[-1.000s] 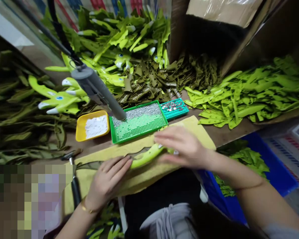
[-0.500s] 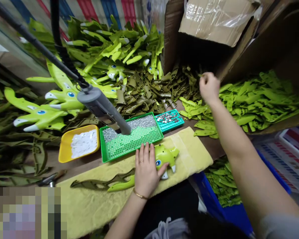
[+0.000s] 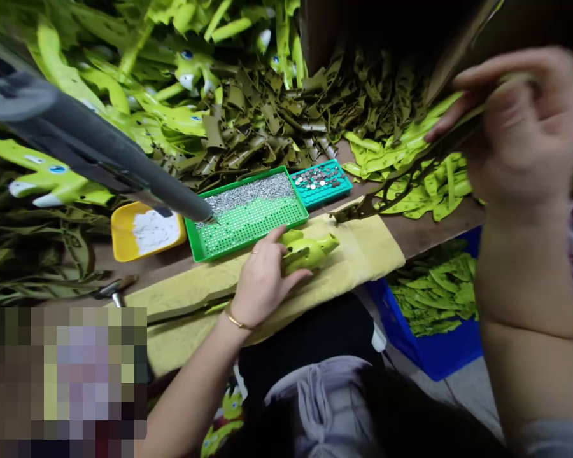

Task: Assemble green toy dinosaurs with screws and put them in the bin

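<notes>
My left hand (image 3: 262, 280) is closed around a lime-green plastic dinosaur head (image 3: 309, 250) that lies on the yellow cloth pad (image 3: 363, 248). My right hand (image 3: 520, 127) is raised close to the camera at the upper right. Its fingers pinch a long, thin dark olive plastic strip (image 3: 391, 191) whose far end hangs down toward the pad's right corner. Behind the left hand sits a green tray (image 3: 248, 216) of small metal screws, with a grey powered screwdriver (image 3: 100, 152) hanging over its left end.
A teal tray (image 3: 322, 183) of screws and a yellow tray (image 3: 141, 230) of white bits flank the green tray. Heaps of lime-green toy parts (image 3: 172, 95) and dark olive pieces (image 3: 277, 121) fill the back. A blue bin (image 3: 434, 305) of green parts stands lower right.
My right hand went from the dinosaur on the pad to the olive pile, then came back up holding a long olive strip. My left hand slid right along the toy onto its head.
</notes>
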Tool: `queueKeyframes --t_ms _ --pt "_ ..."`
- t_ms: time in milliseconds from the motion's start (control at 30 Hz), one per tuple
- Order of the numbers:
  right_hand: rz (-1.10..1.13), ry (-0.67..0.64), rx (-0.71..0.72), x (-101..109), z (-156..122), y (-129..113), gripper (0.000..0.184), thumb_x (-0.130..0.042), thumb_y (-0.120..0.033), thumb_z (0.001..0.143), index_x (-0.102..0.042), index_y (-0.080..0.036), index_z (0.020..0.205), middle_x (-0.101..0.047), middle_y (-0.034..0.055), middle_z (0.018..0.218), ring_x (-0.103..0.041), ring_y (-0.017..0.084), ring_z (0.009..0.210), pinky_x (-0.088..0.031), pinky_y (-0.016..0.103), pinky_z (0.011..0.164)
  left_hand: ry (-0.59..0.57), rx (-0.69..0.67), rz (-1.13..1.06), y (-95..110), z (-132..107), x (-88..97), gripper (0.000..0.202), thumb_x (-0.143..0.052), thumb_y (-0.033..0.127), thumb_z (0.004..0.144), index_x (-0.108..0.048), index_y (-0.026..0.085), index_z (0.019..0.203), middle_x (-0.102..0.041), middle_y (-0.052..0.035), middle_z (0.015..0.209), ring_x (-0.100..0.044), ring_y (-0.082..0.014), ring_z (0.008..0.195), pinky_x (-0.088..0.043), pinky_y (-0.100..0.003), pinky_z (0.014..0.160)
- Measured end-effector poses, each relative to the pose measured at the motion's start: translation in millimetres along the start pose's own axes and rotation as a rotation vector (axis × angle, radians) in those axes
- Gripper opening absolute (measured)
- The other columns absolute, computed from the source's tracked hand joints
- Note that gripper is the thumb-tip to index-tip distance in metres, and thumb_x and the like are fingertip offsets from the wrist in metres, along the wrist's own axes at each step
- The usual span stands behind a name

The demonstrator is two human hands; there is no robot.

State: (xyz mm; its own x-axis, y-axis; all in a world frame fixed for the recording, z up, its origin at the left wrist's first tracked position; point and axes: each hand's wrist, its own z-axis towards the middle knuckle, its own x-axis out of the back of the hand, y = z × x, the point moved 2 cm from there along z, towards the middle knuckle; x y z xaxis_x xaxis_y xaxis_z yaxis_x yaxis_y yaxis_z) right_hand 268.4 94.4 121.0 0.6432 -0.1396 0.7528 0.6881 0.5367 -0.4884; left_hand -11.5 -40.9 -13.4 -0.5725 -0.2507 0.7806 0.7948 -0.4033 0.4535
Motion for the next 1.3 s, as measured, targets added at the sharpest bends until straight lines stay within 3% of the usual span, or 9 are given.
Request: queueKeyframes --t_ms 67,100,167,300,433,600,933,1167,1300 --pt "0.343 0.223 -0.103 -30.9 -21.6 11.1 0.045 -0.033 -0.06 0.091 -0.049 -0.029 0.12 -0.062 0.0117 0.119 -0.065 0.027 0.103 -0.059 0.048 0.084 -0.034 -0.074 0.011 5.4 3.4 11.9 0.046 -0.069 0.041 0.083 -0.046 0.016 0.114 -0.06 -0.0202 0.12 -0.061 -0.0305 0.112 -0.053 -0.044 0.091" --pt "0.485 0.221 -0.164 -50.3 -30.5 19.8 0.043 -0.043 -0.062 0.086 -0.052 -0.03 0.113 -0.064 0.0107 0.116 -0.065 0.027 0.101 -0.059 0.048 0.085 -0.053 -0.092 0.037 8.7 5.4 16.2 0.05 -0.069 0.039 0.084 -0.045 0.015 0.12 -0.06 -0.0192 0.117 -0.061 -0.0301 0.109 -0.053 -0.044 0.091" --pt "0.642 -0.016 -0.309 -92.3 -45.9 34.5 0.05 -0.063 -0.068 0.072 -0.056 -0.027 0.1 -0.067 0.0093 0.107 -0.066 0.026 0.098 -0.059 0.047 0.084 -0.108 -0.085 0.105 14.9 10.3 20.3 0.06 -0.069 0.037 0.084 -0.041 0.012 0.131 -0.058 -0.0202 0.118 -0.059 -0.0314 0.111 -0.052 -0.045 0.092" --pt "0.857 -0.184 -0.453 -140.5 -68.7 34.7 0.05 -0.07 -0.065 0.069 -0.056 -0.022 0.089 -0.069 0.0041 0.09 -0.067 0.02 0.084 -0.061 0.042 0.079 -0.167 -0.054 0.149 20.5 22.0 17.7 0.054 -0.072 0.044 0.08 -0.049 0.012 0.117 -0.062 -0.0174 0.11 -0.061 -0.0312 0.104 -0.053 -0.044 0.088" --pt "1.047 -0.279 -0.373 -141.6 -78.5 14.7 0.04 -0.068 -0.055 0.078 -0.061 -0.026 0.105 -0.07 0.0029 0.105 -0.067 0.02 0.102 -0.055 0.041 0.096 -0.171 -0.015 0.1 15.8 29.2 14.1 0.05 -0.073 0.05 0.078 -0.051 0.016 0.107 -0.066 -0.0096 0.096 -0.066 -0.0257 0.088 -0.054 -0.037 0.075" --pt "1.067 -0.413 -0.178 -134.7 -79.8 15.0 0.034 -0.064 -0.048 0.084 -0.069 -0.026 0.109 -0.07 0.0044 0.119 -0.061 0.023 0.12 -0.042 0.047 0.113 -0.197 0.057 0.066 11.7 30.3 13.8 0.052 -0.076 0.049 0.075 -0.05 0.018 0.107 -0.066 -0.0075 0.099 -0.066 -0.0239 0.092 -0.053 -0.035 0.079" --pt "1.394 -0.413 -0.308 -153.6 -75.9 20.2 0.034 -0.067 -0.051 0.081 -0.07 -0.024 0.102 -0.074 0.0052 0.103 -0.07 0.022 0.102 -0.057 0.043 0.093 -0.254 0.111 -0.011 11.4 31.0 13.6 0.057 -0.078 0.049 0.073 -0.048 0.018 0.11 -0.066 -0.0092 0.106 -0.065 -0.0248 0.1 -0.052 -0.037 0.086" --pt "1.176 -0.385 -0.402 -173.0 -78.9 -5.1 0.051 -0.087 -0.047 0.055 -0.067 -0.02 0.093 -0.073 0.0053 0.095 -0.069 0.023 0.096 -0.055 0.04 0.092 -0.291 0.276 -0.013 4.4 42.6 14.9 0.061 -0.079 0.051 0.07 -0.05 0.019 0.113 -0.066 -0.0084 0.109 -0.064 -0.0242 0.099 -0.052 -0.037 0.087" --pt "0.987 -0.413 -0.369 -167.9 -77.1 -15.3 0.037 -0.076 -0.046 0.067 -0.066 -0.021 0.093 -0.072 0.0062 0.101 -0.069 0.022 0.095 -0.057 0.04 0.091 -0.452 0.131 0.147 7.7 49.9 27.0 0.06 -0.073 0.046 0.078 -0.052 0.02 0.126 -0.061 -0.0113 0.122 -0.057 -0.0298 0.113 -0.047 -0.045 0.096"
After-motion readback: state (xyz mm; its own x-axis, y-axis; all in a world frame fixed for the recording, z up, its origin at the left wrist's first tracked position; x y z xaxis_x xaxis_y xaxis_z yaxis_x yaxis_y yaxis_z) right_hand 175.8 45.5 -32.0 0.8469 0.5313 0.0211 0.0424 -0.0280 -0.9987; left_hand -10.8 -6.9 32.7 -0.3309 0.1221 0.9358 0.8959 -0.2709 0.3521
